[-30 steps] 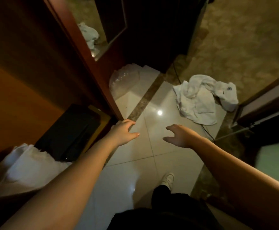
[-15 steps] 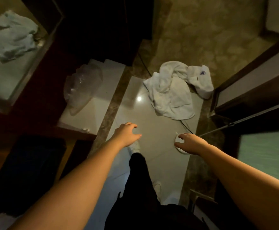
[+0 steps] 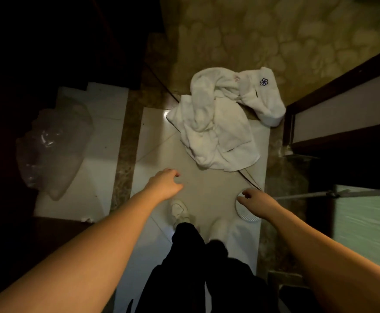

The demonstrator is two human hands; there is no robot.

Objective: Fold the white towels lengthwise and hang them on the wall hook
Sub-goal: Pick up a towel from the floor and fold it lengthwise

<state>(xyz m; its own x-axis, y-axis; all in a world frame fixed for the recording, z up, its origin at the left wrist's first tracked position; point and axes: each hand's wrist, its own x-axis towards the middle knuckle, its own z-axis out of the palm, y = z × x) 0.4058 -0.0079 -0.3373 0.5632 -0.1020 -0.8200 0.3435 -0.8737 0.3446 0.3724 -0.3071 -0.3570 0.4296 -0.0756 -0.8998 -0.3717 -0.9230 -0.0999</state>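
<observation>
On the pale floor tiles (image 3: 153,136) ahead, the white towels (image 3: 220,123) lie in a crumpled heap. Nearer, the left hand (image 3: 165,187) and right hand (image 3: 255,202) reach out with loosely curled fingers, holding nothing, apart from the heap; a clear plastic bag (image 3: 51,150) lies off left.

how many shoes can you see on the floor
2. One white shoe on the pale tile below the left hand; the other shoe, blurred, just to its right, both partly hidden by dark trouser legs.

Crumpled white towels (image 3: 218,129) on floor (image 3: 207,188)
</observation>
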